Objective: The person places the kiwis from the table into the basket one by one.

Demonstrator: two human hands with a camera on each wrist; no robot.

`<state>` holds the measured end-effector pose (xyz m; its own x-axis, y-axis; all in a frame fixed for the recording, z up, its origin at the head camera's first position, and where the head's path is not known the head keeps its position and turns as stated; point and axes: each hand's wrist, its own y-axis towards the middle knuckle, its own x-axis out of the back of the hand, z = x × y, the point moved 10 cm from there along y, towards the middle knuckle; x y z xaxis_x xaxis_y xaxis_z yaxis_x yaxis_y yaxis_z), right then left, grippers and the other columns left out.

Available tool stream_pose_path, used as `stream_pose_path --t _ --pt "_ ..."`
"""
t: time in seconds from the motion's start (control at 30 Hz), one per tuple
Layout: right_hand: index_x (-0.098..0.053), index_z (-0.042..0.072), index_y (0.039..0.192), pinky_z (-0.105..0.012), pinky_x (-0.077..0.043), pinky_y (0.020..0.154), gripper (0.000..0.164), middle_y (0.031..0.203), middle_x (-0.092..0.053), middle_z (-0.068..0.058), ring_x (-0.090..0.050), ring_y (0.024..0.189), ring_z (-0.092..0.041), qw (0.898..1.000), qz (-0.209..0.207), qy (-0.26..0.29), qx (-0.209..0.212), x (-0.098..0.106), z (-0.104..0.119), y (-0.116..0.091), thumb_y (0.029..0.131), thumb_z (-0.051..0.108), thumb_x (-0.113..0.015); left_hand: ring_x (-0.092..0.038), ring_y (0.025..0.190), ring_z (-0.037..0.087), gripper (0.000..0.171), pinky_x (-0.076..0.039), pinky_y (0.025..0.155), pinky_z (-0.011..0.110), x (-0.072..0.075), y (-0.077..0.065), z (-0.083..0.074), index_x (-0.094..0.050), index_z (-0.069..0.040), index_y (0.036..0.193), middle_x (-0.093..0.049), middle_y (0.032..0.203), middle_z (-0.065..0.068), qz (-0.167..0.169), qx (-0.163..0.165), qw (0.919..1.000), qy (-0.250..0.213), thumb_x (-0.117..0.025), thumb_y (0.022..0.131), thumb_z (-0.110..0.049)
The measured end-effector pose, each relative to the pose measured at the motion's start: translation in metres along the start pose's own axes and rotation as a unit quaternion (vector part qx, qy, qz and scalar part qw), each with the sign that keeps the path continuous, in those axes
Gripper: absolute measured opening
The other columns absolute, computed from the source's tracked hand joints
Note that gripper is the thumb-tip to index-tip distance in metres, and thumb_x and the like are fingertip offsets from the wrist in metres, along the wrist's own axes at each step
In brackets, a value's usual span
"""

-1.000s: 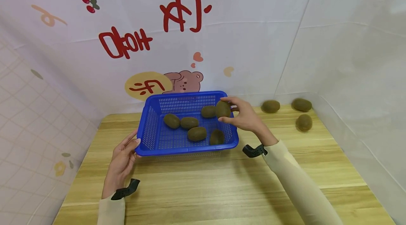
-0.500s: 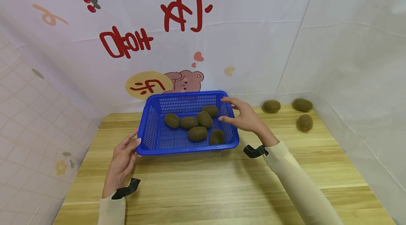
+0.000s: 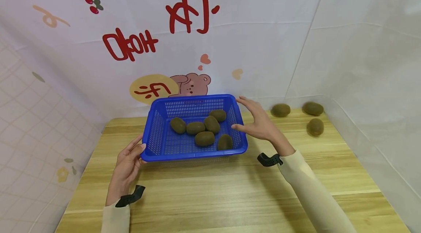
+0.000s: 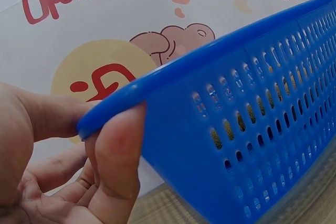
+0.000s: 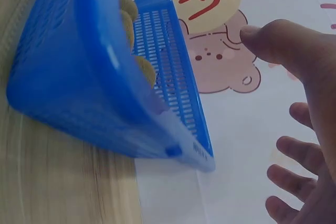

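Observation:
A blue slotted plastic basket (image 3: 194, 155) stands on the table against the back wall, with several brown kiwis (image 3: 204, 138) lying loose inside. At its near left corner, my left hand (image 3: 129, 160) pinches the rim between thumb and fingers; the left wrist view shows that grip (image 4: 113, 150) closely. By the right rim hovers my right hand (image 3: 260, 121), its thumb and fingers spread with nothing between them. In the right wrist view a gap shows between the right hand (image 5: 310, 129) and the basket wall (image 5: 100, 77).
To the right on the wooden table (image 3: 210, 196) lie three more kiwis: one (image 3: 281, 110) nearest the basket, one (image 3: 313, 108) by the far corner and one (image 3: 315, 127) in front of it. A printed white cloth wall (image 3: 263, 43) borders the back and sides.
My right hand let go of a kiwi, which now lies among the others in the basket. Then the hand drew back right, over and past the rim. The left hand stayed put.

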<state>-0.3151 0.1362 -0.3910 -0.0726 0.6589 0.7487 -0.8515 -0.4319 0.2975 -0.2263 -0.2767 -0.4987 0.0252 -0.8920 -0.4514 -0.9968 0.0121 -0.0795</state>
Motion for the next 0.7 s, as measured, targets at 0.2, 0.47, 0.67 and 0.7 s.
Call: stream_pose_path --t 0.2,0.47,0.67,0.7 --pt "-0.040 0.023 0.158 -0.072 -0.026 0.116 0.093 0.168 -0.030 -0.011 -0.028 0.152 -0.043 0.999 -0.031 -0.027 0.013 0.010 -0.006 -0.008 0.080 0.040 -0.087 -0.072 0.076 0.009 0.053 -0.059 0.059 0.019 0.000 -0.002 0.000 -0.038 -0.006 0.154 -0.072 0.102 0.001 -0.006 0.002 1.0000 0.001 -0.057 0.105 -0.005" --pt "-0.041 0.022 0.158 -0.073 -0.017 0.116 0.096 0.167 -0.032 -0.013 -0.028 0.151 -0.045 0.995 -0.072 -0.074 0.015 0.022 -0.020 -0.017 0.077 0.041 -0.088 -0.070 0.075 0.009 0.051 -0.059 0.059 0.019 0.004 -0.003 0.002 -0.042 -0.010 0.152 -0.073 0.097 0.000 -0.023 0.011 0.9997 -0.005 -0.058 0.104 -0.005" --pt "-0.038 0.020 0.159 -0.074 -0.014 0.117 0.098 0.168 -0.029 -0.012 -0.027 0.151 -0.045 0.993 -0.085 -0.083 -0.007 0.032 -0.033 -0.023 0.077 0.038 -0.089 -0.070 0.073 0.009 0.053 -0.059 0.059 0.019 0.003 -0.002 0.003 -0.040 -0.010 0.154 -0.072 0.097 0.000 -0.021 0.017 0.9996 -0.006 -0.058 0.104 -0.005" --pt "-0.038 0.020 0.159 -0.074 -0.013 0.118 0.098 0.169 -0.029 -0.012 -0.026 0.152 -0.045 0.993 -0.087 -0.082 -0.012 0.034 -0.035 -0.024 0.077 0.036 -0.089 -0.070 0.073 0.009 0.053 -0.059 0.059 0.019 0.003 -0.002 0.003 -0.040 -0.010 0.154 -0.072 0.097 0.000 -0.020 0.017 0.9996 -0.006 -0.058 0.104 -0.006"
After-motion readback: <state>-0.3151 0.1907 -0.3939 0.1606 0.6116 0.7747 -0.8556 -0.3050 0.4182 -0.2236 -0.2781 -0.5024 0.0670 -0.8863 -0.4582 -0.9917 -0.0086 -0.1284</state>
